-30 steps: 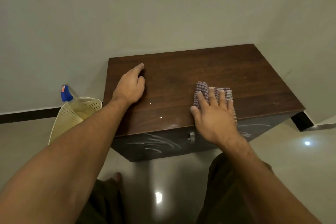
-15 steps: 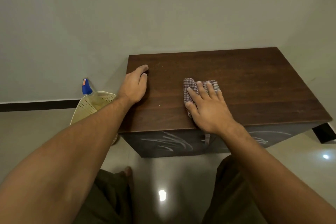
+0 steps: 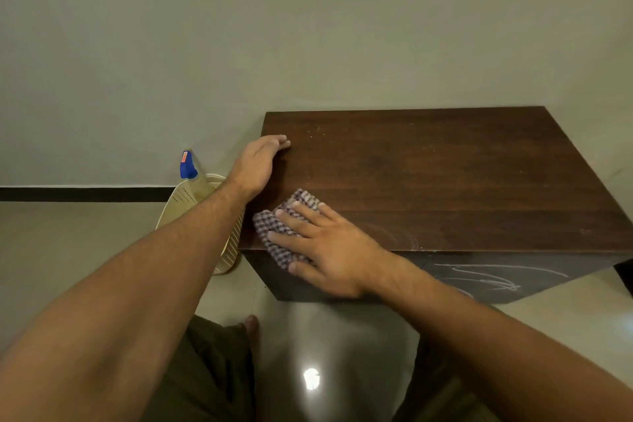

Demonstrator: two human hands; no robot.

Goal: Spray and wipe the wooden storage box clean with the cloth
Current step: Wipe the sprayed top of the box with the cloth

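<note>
Head view: right hand, fingers spread, presses the checked cloth onto the wooden box's near-left corner, mid-wipe; left hand rests flat, steadying. Next likely: the chalk-marked front.

The bare left forearm and right forearm reach forward and converge. The left grip lies farther out, its fingers straight and held together, pointing forward and right. It seems tipped onto its outer edge, though the angle leaves that unsure. The right grip lies palm down, just below the left wrist, with fingers straight and spread, pointing left.
</note>
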